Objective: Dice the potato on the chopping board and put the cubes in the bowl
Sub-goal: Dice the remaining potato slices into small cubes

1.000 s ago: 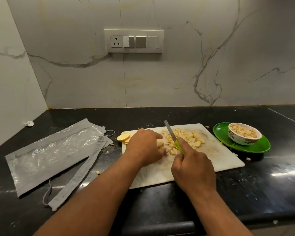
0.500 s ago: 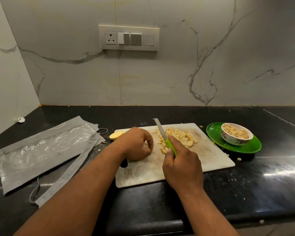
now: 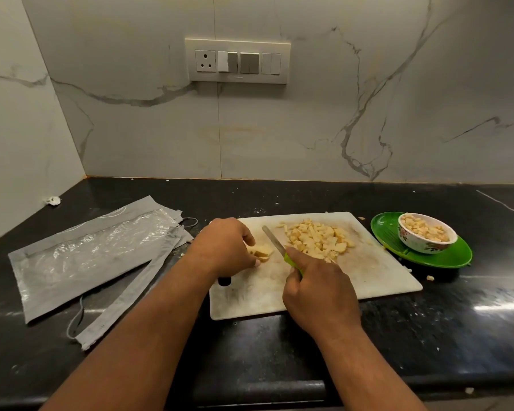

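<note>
A white chopping board [image 3: 377, 271] lies on the black counter. A heap of diced potato cubes [image 3: 318, 238] sits on its far middle. My left hand [image 3: 223, 247] curls around a few potato slices [image 3: 260, 251] at the board's left side. My right hand [image 3: 318, 292] grips a green-handled knife [image 3: 275, 243], with the forefinger along its back. The blade points away and to the left, between the slices and the heap. To the right a small patterned bowl [image 3: 422, 243] holds potato cubes.
The bowl stands on a green plate [image 3: 451, 256] right of the board. A grey plastic pouch [image 3: 80, 250] with loose strips lies on the counter to the left. Potato crumbs dot the counter near the plate. A marble wall with a switch panel [image 3: 238, 60] rises behind.
My left hand has drawn a few potato slices away from the heap to the board's left side. The knife has stayed between them and the heap. The camera has shifted slightly.
</note>
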### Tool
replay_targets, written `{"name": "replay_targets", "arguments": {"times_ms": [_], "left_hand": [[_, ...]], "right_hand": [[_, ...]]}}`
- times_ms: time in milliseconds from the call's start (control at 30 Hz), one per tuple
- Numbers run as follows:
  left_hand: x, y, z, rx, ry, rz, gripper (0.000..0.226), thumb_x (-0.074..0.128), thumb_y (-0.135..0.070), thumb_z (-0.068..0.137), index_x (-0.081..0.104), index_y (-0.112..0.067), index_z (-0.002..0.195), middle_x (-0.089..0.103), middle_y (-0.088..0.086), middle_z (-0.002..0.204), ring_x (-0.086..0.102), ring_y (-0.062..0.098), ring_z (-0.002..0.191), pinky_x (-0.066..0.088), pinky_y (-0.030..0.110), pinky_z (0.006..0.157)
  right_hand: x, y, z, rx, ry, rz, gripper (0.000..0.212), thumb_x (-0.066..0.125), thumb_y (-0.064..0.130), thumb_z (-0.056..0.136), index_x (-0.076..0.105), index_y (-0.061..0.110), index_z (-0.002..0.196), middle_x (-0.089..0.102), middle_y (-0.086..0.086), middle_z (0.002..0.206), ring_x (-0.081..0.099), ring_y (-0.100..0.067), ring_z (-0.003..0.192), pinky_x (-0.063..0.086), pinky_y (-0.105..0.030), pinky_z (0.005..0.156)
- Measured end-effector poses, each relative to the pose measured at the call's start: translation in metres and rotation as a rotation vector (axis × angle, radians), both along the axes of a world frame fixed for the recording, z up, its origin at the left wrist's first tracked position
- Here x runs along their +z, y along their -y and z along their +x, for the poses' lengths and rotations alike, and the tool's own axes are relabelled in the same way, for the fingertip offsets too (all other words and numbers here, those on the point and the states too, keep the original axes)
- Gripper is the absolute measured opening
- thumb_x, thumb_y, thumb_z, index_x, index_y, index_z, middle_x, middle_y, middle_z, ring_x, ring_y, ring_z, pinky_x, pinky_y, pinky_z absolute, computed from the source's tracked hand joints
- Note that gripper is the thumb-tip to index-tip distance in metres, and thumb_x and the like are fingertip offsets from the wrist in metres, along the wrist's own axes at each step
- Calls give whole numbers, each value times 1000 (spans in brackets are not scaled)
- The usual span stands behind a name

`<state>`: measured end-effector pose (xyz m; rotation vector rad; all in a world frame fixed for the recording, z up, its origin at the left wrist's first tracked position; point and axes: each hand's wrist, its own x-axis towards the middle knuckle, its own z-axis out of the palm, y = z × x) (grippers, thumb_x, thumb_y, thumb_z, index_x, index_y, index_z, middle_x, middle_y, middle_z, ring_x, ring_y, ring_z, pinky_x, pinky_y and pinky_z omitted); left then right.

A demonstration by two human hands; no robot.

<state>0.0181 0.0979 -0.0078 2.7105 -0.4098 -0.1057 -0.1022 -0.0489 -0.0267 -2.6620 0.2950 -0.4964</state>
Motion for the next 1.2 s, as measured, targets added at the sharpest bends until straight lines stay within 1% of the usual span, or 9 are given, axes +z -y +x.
{"name": "replay_targets", "arguments": {"times_ms": [167,300,367,500,633,867,967,1067,1200], "left_hand": [[-4,-1,7,7,9,-67,25,84,-24,86,79,-27,110,75,-7,100,68,10,93,58,32,94],[-8,-4,13,-66,-1,-140,23,84,-16,86,81,-27,106,76,-9,96,67,0,85,54,15,80],[-8,-5,16,-61,-31,-159,25,86,-18,85,80,-27,107,76,-11,95,67,-1,84,55,16,81],[-6,-6,11,-47,4,-129,59,89,-48,77,70,-30,130,72,-14,112,65,2,95,54,25,89],[-12,10,3,-39,20,-38,103,85,-72,63,51,-31,151,61,-8,145,59,15,127,50,31,99],[-11,7,11,-184,9,-55,53,82,-57,81,73,-34,127,68,-12,125,63,8,104,55,32,95],[-9,-3,17,-238,-40,-131,48,88,-52,76,76,-37,120,72,-16,120,65,1,100,57,33,96],[-3,-10,20,-228,-59,-167,59,91,-48,73,71,-39,128,70,-14,126,64,1,106,56,33,99],[0,-20,21,-149,-7,-147,37,82,-28,88,74,-32,124,71,-16,107,64,0,92,50,16,82]], "right_hand": [[-4,-1,-3,-33,-64,-67,53,42,31,95,47,42,146,69,6,119,62,-16,102,49,-33,83],[-8,-3,-7,9,-46,-77,51,41,31,96,47,42,146,71,8,110,61,-13,90,46,-31,76],[-7,-2,-7,20,-42,-71,50,41,32,97,47,42,146,71,10,106,55,-10,81,42,-28,72],[-6,1,-8,-9,-26,-50,50,40,32,98,44,41,147,70,10,101,52,-9,79,42,-28,71],[-5,0,-4,-16,-35,-23,50,42,33,98,45,40,147,68,10,121,61,-12,103,47,-31,85],[-5,2,-2,-28,-38,29,50,45,33,97,48,41,145,65,10,129,60,-14,111,48,-33,92],[-5,2,-3,-26,-28,25,50,45,33,97,47,40,146,65,10,128,60,-14,109,49,-33,92],[-6,2,-4,-28,-26,-28,52,41,32,97,43,38,149,69,9,119,62,-14,98,48,-32,81],[-9,0,-9,13,-125,-78,61,34,29,96,23,35,156,64,3,108,59,-18,88,45,-33,71]]}}
